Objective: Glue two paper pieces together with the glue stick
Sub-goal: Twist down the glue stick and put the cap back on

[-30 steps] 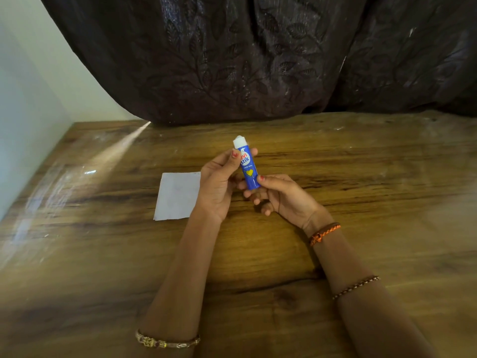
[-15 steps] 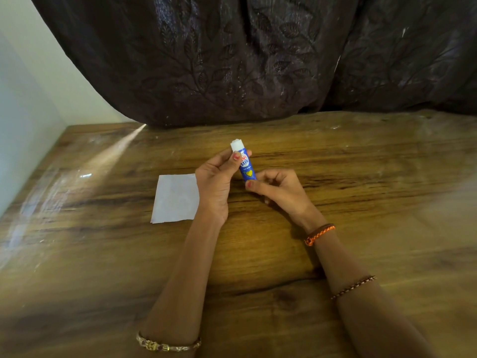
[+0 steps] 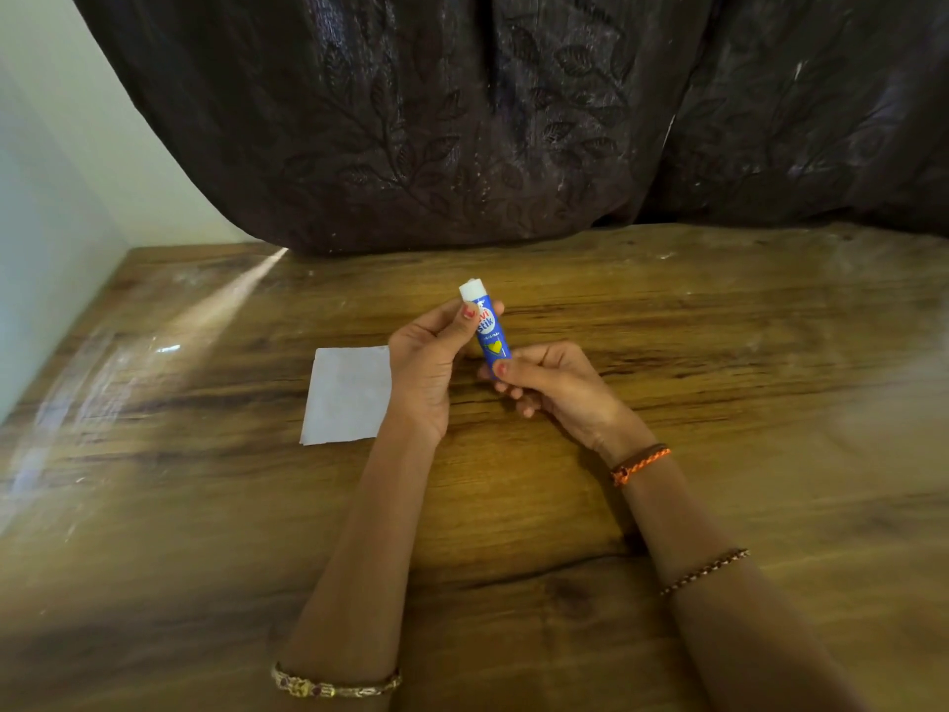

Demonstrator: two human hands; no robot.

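- Both hands gripped the blue glue stick with white cap (image 3: 492, 331) above the table: left hand (image 3: 427, 362) pinching its upper part, right hand (image 3: 552, 385) its base.
- A white square paper sheet (image 3: 345, 395) lay flat just beside the left wrist, partly hidden by it.
- The glossy brown wooden table (image 3: 719, 352) met a dark leaf-patterned curtain (image 3: 462, 120) and a pale wall (image 3: 61, 197).

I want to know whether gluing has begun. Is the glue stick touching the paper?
No: the glue stick is held up between left hand and right hand, apart from the paper.
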